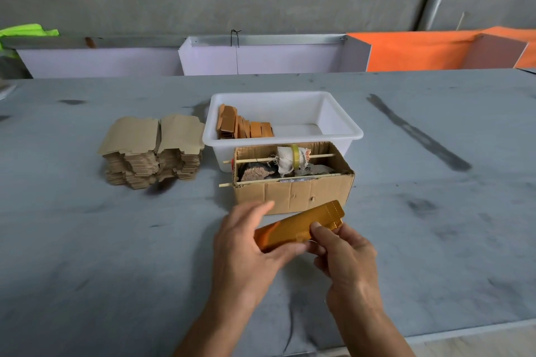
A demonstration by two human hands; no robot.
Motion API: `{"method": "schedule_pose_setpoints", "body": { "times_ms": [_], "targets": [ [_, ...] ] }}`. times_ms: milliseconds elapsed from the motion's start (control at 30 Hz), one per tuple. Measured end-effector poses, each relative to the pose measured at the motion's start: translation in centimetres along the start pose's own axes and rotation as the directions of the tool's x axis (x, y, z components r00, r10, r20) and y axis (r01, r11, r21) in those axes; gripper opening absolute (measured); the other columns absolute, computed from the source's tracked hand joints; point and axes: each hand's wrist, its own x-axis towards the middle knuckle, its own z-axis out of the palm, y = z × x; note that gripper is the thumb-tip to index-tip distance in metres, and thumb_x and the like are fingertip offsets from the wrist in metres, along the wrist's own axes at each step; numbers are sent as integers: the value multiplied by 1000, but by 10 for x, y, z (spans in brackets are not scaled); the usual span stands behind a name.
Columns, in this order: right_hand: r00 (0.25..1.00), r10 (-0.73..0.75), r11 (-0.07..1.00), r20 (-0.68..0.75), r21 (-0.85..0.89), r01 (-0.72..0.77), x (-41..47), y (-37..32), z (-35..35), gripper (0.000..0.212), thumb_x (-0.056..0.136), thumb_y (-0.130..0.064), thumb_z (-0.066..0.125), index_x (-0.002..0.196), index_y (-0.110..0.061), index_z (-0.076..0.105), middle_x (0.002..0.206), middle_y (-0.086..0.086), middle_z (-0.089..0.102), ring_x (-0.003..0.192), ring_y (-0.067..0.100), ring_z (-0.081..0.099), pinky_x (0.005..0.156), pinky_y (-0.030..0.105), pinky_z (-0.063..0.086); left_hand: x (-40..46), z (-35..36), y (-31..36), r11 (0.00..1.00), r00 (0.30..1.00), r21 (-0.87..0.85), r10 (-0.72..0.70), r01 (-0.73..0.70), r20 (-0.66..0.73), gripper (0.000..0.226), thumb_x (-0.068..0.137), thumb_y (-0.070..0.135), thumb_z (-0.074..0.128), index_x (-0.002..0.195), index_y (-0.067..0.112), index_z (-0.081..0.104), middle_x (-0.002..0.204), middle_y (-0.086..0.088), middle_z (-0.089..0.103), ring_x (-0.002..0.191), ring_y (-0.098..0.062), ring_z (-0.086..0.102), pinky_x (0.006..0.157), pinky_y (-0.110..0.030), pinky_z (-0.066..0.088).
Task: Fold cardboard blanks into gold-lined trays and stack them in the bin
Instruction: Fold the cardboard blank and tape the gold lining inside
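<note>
Head view, both hands [293, 252] gripping gold tray [298, 226], folded trays [245, 126] in white bin [342, 113]

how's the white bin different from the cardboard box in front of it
The white bin is smooth plastic with a rolled rim; the cardboard box is creased brown corrugated board. The white bin holds folded trays at its left end and is bare at the right; the cardboard box is full of rags and scraps, with thin sticks laid across it. The white bin looks larger. Both are open-topped, rectangular and on the table.
</note>
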Motion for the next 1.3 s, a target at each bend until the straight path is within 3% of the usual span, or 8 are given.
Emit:
{"method": "schedule_pose_setpoints", "body": {
  "times_ms": [67,167,300,400,467,633,1067,1300],
  "targets": [
    [999,0,1000,52,-1,0,0,0,-1,16,85,-4,62,71,-11,63,53,2,63,44,7,56,52,25,39,0,-2,0,962,985,220,146,-163,91,64,59,50,81,117,27,64,109,15,60,102,-9,53,96,-31,36],
    [993,14,999,119,42,-19,2,0,-3,17,85,-9,64,68,-11,64,57,7,63,49,10,56,54,24,41,-1,-2,1,900,973,371,196,-228,122,55,65,52,75,114,29,65,102,14,65,90,-7,50,95,-32,32],
    [955,-1,985,296,166,-51,3,0,-10,6,68,-17,73,74,-15,72,72,6,67,61,12,58,60,24,42,-4,-4,6,993,997,88,81,-82,21,47,61,39,83,104,26,70,90,18,66,81,-4,58,79,-33,51],
    [895,-21,969,446,230,-92,7,0,-16,37,62,-13,74,98,-9,71,96,11,71,70,13,62,57,21,46,-6,-5,8,996,999,-87,5,-1,48,40,62,35,84,100,30,71,84,21,67,81,1,62,71,-18,53],
    [867,-28,966,498,237,-105,9,0,-17,41,64,-11,73,105,-11,70,107,12,70,75,15,65,58,21,48,-7,-5,10,990,997,-143,-7,18,76,35,64,31,84,97,32,72,82,22,67,82,6,61,68,-8,47],
    [862,-42,955,506,275,-114,14,3,-18,36,69,-5,67,104,-11,71,107,12,70,76,15,67,53,20,47,-7,-6,15,983,995,-181,1,18,103,26,65,26,82,81,42,69,77,17,67,78,5,60,65,-6,46],
    [858,-35,952,512,279,-128,14,5,-15,38,69,-8,69,106,-11,70,108,13,70,74,14,67,52,20,49,-6,1,4,989,1000,-150,-5,8,20,37,61,30,84,95,32,72,85,19,68,83,6,61,69,-7,48],
    [881,-15,954,473,270,-129,18,8,-17,25,70,-9,68,94,-7,73,87,13,71,65,15,65,50,21,49,1,5,4,996,996,26,84,-83,-35,46,61,27,86,104,25,71,91,17,62,85,-6,60,73,-19,51]
  ]
}}
